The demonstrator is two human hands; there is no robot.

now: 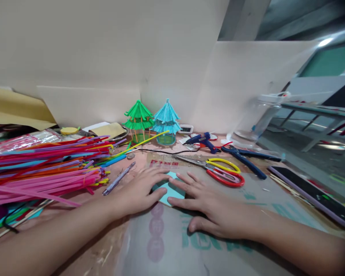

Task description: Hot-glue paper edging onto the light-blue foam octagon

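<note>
A small light-blue piece of card (170, 192) lies flat on the printed plastic sheet in front of me. My left hand (140, 189) rests on its left side, thumb and fingers stretched out over the edge. From the right, my right hand (201, 199) lays spread fingers on the card, with the thumb apart on the sheet. Beyond the hands are scissors (222, 170) with red and yellow handles. A purple pen (119, 178) is just left of my left hand.
Bundles of coloured pipe cleaners (46, 168) fill the left. Behind stand a green model pavilion (138, 122) and a blue model pavilion (166, 122). A blue glue gun (202, 140), pliers (248, 161), a phone (313, 193) and a clear plastic bottle (257, 117) lie or stand right.
</note>
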